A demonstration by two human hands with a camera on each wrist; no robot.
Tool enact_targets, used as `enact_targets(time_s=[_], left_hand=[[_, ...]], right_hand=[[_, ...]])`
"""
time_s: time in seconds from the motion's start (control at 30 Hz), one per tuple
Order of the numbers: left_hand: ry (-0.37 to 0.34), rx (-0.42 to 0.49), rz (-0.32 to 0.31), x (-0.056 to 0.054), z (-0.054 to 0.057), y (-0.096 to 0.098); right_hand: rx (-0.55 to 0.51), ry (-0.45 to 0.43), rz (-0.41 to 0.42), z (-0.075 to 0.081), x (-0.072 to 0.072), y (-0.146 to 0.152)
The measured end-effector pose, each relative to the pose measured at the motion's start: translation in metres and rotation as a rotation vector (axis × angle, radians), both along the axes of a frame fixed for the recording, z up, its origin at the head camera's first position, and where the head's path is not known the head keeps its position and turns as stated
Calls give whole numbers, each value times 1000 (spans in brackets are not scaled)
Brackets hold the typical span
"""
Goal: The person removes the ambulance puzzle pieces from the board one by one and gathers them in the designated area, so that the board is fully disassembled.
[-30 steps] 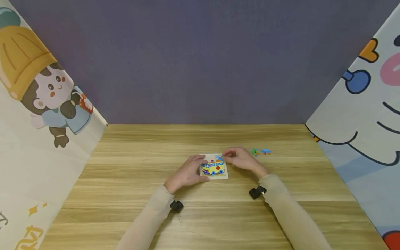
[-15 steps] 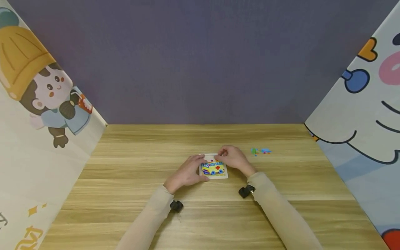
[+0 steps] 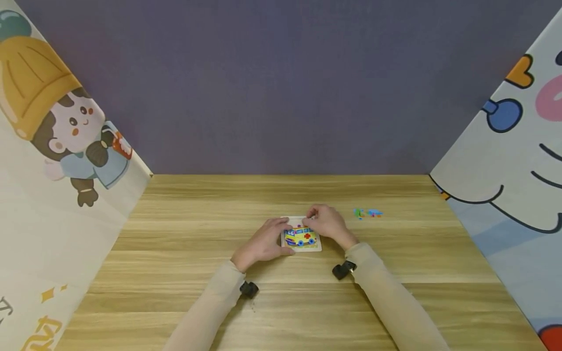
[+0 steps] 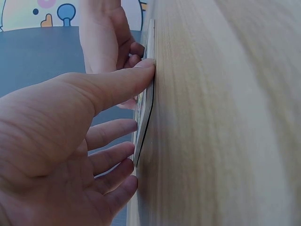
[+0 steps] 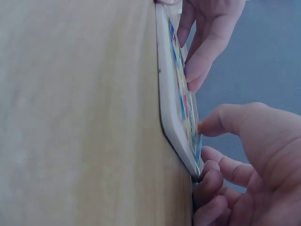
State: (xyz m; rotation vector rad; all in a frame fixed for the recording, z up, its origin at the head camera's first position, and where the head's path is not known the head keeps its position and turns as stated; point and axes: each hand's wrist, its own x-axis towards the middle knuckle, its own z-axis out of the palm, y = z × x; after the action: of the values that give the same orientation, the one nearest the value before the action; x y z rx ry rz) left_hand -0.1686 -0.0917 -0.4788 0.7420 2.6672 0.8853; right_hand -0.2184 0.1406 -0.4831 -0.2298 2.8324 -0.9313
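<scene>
A small jigsaw puzzle board (image 3: 319, 246) with a pale rim lies on the table, showing a yellow ambulance (image 3: 300, 236) with a red cross. My left hand (image 3: 263, 241) holds the board at its left side, thumb at the near edge and fingers at the left and far part. Over the far right part is my right hand (image 3: 328, 223), its thumb and fingers pinching a small blue puzzle piece (image 5: 199, 142), seen in the right wrist view right at the board's surface. In the head view this hand hides the piece and that corner.
To the right of the board lie loose puzzle pieces, a green group (image 3: 358, 213) and a blue group (image 3: 374, 213). The wooden table (image 3: 197, 204) meets a dark back wall (image 3: 281, 97) and cartoon-printed side panels (image 3: 105, 204).
My right hand has moved left over the board's far right corner, covering the blue and orange patch seen there earlier; in the last half second it barely moves. My left hand stays in place.
</scene>
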Motion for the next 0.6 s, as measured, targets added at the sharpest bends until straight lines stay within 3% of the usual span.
enact_targets(time_s=[0.23,0.43,0.6], left_hand=[[-1,-7,2,-1,0,2],[3,-2,6,0,0,1],[9,-8,7,0,0,1]], right_hand=[[-88,-17,92,-2,-4,14],[-172,-126,249,-2,-9,30],[-203,-177,291,-1,-11,34]])
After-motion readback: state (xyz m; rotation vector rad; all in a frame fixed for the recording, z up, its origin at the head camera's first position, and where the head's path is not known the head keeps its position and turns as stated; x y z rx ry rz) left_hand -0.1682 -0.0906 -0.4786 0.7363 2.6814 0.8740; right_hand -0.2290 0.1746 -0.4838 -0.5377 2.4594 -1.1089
